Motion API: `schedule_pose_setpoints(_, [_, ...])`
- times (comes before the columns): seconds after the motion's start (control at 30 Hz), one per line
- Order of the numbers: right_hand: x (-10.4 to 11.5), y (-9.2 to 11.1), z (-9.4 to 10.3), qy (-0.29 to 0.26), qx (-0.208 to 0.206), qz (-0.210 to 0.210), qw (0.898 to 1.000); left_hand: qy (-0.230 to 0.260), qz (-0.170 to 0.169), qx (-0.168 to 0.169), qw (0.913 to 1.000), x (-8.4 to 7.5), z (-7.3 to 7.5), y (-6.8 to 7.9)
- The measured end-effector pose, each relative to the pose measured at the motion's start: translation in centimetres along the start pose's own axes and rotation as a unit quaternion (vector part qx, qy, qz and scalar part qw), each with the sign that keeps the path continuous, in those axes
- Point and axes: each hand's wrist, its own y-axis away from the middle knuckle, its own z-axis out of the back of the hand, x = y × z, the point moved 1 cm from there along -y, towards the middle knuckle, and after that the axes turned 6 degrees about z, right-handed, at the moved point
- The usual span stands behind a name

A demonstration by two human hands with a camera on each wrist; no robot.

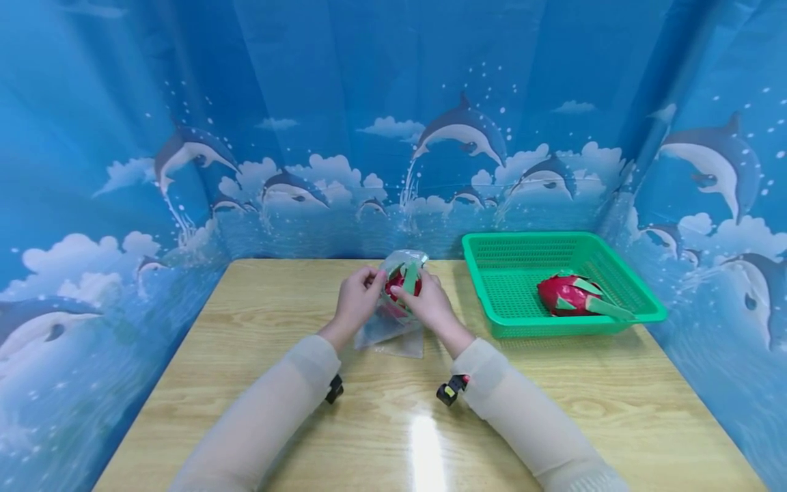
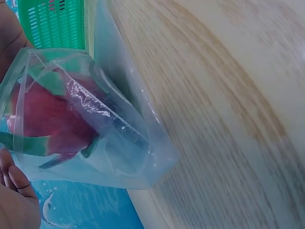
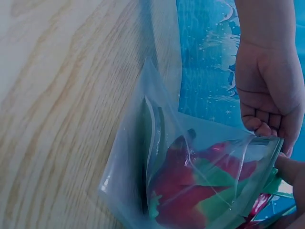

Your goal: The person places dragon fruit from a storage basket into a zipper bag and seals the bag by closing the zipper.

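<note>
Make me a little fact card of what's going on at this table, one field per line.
Left hand's grip: on one side of the clear bag
Right hand's grip: on the opposite side
Bagged fruit: red and green, looks like dragon fruit
Green basket: right side of the table
Basket contents: a similar fruit
Backdrop: blue, printed with dolphins

Blue dolphin bkdrp (image 1: 344, 82), wood tbl (image 1: 387, 403)

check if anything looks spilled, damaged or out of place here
Nothing stands out: no spill or damage shows. The clear bag between the left hand and right hand is creased around the bagged dragon fruit, which seems ordinary for plastic. The other dragon fruit lies inside the green basket.
</note>
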Motion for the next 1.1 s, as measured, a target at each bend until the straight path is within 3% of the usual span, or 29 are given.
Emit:
schedule_pose_setpoints(0.4, [0.0,0.4,0.5,-0.010,0.040,0.029,0.999,-0.001,0.019,0.002,0.9998,0.3,0.2,0.2])
schedule_pose_setpoints(1.1, [-0.3,0.9,2.0,-0.050,0.037,0.076,0.995,-0.005,0.000,-0.014,0.9999,0.7,0.1,0.1])
